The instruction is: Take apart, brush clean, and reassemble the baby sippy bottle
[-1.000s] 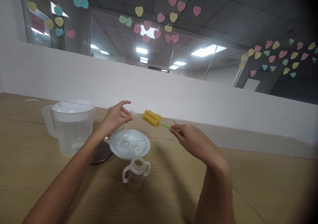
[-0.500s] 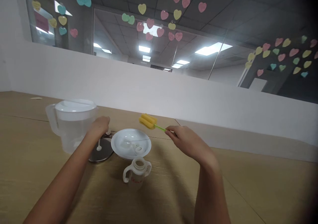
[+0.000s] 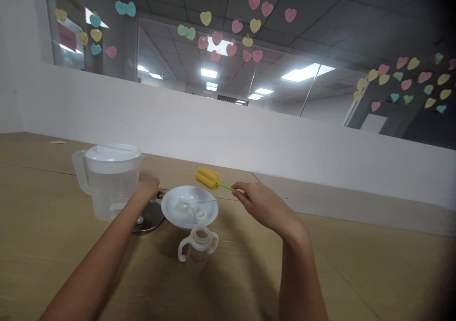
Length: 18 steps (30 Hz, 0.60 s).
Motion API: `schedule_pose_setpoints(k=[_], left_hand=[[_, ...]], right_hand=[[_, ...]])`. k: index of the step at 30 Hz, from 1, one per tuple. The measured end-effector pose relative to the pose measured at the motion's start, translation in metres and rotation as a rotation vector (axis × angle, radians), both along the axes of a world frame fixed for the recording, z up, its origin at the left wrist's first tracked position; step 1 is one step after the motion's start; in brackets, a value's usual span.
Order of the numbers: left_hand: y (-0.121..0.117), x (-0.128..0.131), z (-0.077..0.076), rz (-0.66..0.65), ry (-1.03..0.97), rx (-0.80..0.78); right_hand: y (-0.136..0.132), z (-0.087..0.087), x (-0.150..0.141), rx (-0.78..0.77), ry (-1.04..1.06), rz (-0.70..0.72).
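Observation:
My right hand [image 3: 257, 203] pinches the thin green handle of a yellow sponge brush [image 3: 207, 177], whose head hangs over the far rim of a white bowl [image 3: 171, 214]. Small clear and white parts lie in the bowl. My left hand [image 3: 145, 189] is lowered, fingers closed, over a round metal dish [image 3: 152, 218] left of the bowl. It holds a thin clear straw [image 3: 140, 219] whose white end rests on the dish. A small handled baby bottle [image 3: 198, 247] stands open-topped in front of the bowl.
A clear plastic pitcher [image 3: 109, 180] with a white lid stands just left of my left hand. Everything rests on a wooden table [image 3: 366, 264]. A low white wall [image 3: 285, 145] runs along its far edge, with glass bearing heart stickers above.
My left hand dropped from above the bowl down and left to the metal dish, carrying the straw. My right hand and the brush drifted slightly left and lower.

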<state>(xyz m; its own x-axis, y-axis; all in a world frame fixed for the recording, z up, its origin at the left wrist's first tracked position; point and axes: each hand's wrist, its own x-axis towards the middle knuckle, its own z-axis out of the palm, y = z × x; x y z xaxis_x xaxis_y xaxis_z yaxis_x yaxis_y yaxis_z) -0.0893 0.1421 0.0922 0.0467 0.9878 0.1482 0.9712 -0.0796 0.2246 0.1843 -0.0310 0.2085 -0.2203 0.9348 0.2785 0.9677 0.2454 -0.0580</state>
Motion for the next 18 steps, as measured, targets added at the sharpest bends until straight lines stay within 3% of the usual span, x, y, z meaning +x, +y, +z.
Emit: schedule_pose_setpoints(k=[6,11,14,18], left_hand=[[-0.001,0.007,-0.009,-0.02,0.167,-0.098],[-0.014,0.025,0.011,-0.096,0.215,-0.113],[-0.023,0.046,0.023,-0.213,0.21,-0.088],[-0.032,0.077,0.017,-0.35,0.202,-0.137]], right_hand=[[0.006,-0.004,-0.003,0.022,-0.059,-0.107],[0.011,-0.005,-0.005,0.001,-0.078,-0.128],[0.012,-0.006,-0.005,-0.003,-0.081,-0.119],[0.014,-0.008,-0.006,0.001,-0.086,-0.097]])
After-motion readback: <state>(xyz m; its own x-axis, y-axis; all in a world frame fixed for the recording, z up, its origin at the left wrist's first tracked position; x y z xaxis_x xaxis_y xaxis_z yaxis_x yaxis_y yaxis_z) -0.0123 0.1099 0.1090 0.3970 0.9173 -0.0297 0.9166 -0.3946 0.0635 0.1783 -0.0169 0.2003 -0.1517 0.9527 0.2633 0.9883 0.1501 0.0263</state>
